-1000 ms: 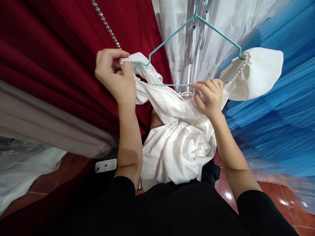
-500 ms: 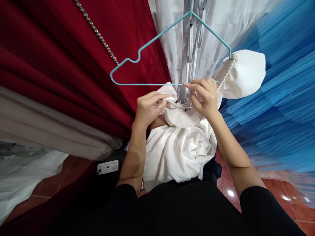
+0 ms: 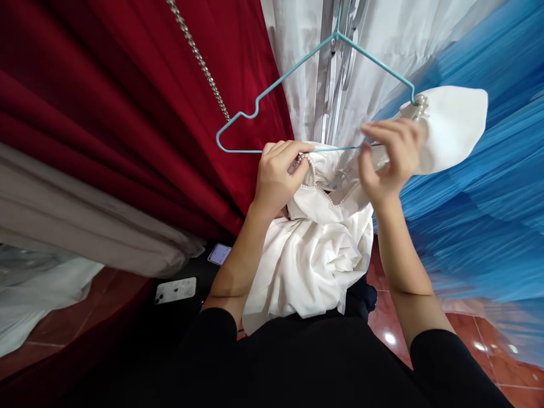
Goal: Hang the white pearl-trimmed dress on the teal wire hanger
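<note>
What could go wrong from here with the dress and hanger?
1. The turquoise hanger is bare at its left end; only the sleeve at its right end hangs on, so the white dress could slip off.
2. The left hand pinches the pearl trim close to the hanger's bar; it might snag.
3. A white phone and a lit phone lie near the left forearm, which might knock them.

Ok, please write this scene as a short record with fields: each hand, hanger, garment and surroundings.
Left hand: pinches the beaded edge of the white garment, at the lower bar of the turquoise hanger
Right hand: fingers parted, near the hanger's right side; contact unclear
Hanger: left end bare, right end inside the garment
Garment: lower part in folds below both hands
Surroundings: red fabric left, blue fabric right, two phones lower left
</note>
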`<state>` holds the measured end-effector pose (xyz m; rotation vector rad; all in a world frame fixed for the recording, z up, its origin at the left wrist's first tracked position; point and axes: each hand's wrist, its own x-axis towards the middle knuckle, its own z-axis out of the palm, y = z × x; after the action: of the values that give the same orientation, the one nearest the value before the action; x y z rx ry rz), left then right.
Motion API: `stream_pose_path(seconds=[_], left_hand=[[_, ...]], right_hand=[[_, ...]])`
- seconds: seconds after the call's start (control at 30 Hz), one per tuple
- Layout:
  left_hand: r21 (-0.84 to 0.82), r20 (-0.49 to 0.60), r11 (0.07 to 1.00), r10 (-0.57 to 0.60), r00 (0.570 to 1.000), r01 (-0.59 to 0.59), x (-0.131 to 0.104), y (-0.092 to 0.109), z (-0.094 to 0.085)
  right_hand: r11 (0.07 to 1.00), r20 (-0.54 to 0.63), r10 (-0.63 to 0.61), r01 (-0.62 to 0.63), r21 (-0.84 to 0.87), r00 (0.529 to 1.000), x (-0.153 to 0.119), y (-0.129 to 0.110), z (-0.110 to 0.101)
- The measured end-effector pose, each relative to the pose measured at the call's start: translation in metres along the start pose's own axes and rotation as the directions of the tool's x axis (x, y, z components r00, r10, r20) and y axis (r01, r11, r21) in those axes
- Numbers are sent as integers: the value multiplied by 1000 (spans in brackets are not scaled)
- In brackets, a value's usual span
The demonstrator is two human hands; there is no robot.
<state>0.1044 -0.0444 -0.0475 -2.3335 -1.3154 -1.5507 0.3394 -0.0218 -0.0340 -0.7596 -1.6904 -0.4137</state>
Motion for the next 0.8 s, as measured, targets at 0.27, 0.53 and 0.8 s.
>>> stream_pose_path(seconds=[0.27,0.53,0.8], left_hand=[[-9,-27,1000,-17,999,17,3,-2,-7],[32,-20,999,-43,999,44,9,-5,-21],[34,19,998,-61,998,61,10,-9,-17]], right_hand=[[997,-77,77,-75,31,994,34,54,-36],[954,-142,299,-298,28,944,62,63,-42],[868,-122,463,-477,-138,878,-5,102,-57]])
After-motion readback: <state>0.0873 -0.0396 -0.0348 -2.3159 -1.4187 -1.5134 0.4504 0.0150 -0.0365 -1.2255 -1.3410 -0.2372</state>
